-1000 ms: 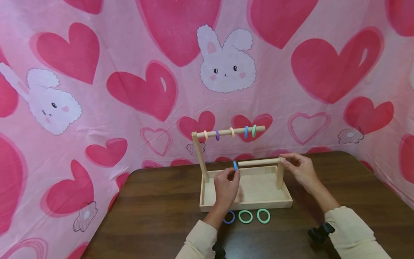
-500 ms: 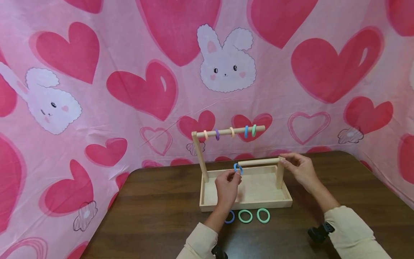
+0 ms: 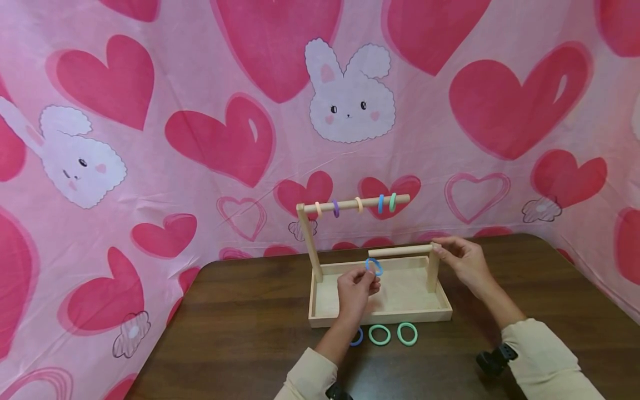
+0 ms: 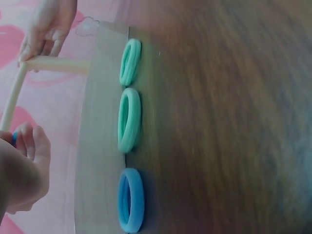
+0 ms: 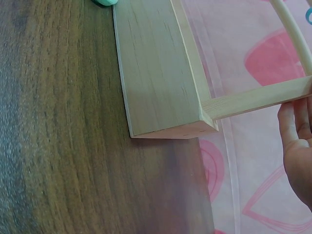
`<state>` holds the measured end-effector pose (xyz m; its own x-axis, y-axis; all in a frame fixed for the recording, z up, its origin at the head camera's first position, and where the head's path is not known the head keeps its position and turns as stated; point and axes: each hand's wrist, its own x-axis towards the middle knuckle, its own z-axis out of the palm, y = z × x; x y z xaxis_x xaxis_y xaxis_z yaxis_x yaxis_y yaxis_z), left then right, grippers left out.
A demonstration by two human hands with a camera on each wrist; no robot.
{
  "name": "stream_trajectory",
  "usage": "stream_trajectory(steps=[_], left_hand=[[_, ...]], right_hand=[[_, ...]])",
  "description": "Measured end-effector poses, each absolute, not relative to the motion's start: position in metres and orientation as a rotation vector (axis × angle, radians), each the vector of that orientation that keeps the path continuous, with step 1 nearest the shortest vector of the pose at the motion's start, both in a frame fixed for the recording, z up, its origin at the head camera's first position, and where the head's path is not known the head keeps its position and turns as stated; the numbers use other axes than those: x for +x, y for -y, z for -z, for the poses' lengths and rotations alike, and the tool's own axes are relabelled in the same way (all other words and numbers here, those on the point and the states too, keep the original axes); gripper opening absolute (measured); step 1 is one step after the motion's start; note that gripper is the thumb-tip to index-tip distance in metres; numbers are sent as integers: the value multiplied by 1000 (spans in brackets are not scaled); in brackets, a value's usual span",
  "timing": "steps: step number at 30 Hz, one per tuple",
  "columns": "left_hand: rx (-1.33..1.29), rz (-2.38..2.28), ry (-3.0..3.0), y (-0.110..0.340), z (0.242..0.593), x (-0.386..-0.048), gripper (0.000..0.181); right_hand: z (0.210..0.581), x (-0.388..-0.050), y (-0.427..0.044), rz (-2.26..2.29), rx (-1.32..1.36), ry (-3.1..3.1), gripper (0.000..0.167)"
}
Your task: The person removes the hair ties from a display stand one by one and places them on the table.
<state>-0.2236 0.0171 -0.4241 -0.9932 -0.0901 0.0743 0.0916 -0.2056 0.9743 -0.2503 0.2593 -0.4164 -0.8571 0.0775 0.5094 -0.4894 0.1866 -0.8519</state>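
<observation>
My left hand (image 3: 354,291) pinches a blue hair tie (image 3: 378,268) between thumb and fingers. The tie is just below the free left end of the lower wooden rod (image 3: 400,251) and does not appear to be around it. My right hand (image 3: 462,261) grips the top of the right post (image 3: 433,272), where that rod joins it. In the left wrist view, a bit of the blue tie shows between the left fingers (image 4: 41,144). The right wrist view has the right hand (image 5: 300,141) against the post (image 5: 258,101), cut off by the frame edge.
The upper rod (image 3: 370,202) carries several hair ties in peach, purple, blue and green. A wooden tray (image 3: 390,319) forms the stand's base. In front of it lie two green ties (image 3: 379,326) and a blue tie (image 4: 131,200) on the brown table (image 3: 240,322).
My left hand has moved slightly right and down. The blue tie has turned from edge-on to show its opening and has dropped below the rod's end. My right hand stays put.
</observation>
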Motion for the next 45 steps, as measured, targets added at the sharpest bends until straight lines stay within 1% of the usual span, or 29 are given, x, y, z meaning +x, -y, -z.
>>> stream_trajectory(steps=[4, 11, 23, 29, 36, 45], left_hand=[[14, 2457, 1879, -20, 424, -220, 20], [24, 2511, 1902, -23, 424, -214, 22], [32, 2678, 1957, -31, 427, -209, 12], [14, 2720, 1990, -36, 429, -202, 11], [25, 2753, 2029, -40, 431, -191, 11], [-39, 2752, 2116, -46, 438, -181, 17]], right_hand=[[417, -251, -260, -1728, 387, 2017, 17], [418, -251, -260, -1735, 391, 2014, 17], [418, -251, -260, -1744, 386, 2021, 18], [419, -251, -260, -1766, 407, 1993, 18], [419, -251, -259, -1747, 401, 2007, 17], [418, -251, -259, -1771, 417, 1982, 17]])
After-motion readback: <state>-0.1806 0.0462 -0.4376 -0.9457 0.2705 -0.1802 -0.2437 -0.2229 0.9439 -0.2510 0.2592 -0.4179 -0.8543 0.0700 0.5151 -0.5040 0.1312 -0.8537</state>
